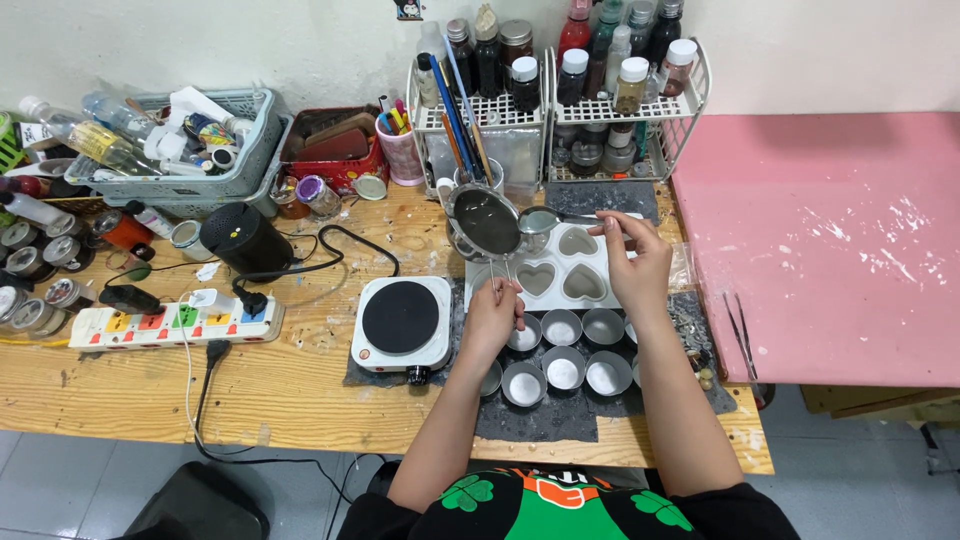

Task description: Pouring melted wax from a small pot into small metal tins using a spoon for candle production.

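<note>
We see our two forearms bare from the elbows down, with no sleeves, watch, rings or gloves on them. Our left hand (pixel 492 318) and right hand (pixel 640 262) are uncovered. At the bottom edge we wear a black top printed with green clover shapes, a green panel and an orange patch at its middle.

Hotplate (pixel 401 318) left of heart mould (pixel 570 265)

A small home craft workshop: a worn wooden bench (pixel 300 385) against a white wall, wire racks (pixel 560 110) of bottled liquids at the far side, baskets of supplies (pixel 180 150) far left, a power strip (pixel 170 325), a hotplate (pixel 400 320) and heart moulds (pixel 565 265).
</note>
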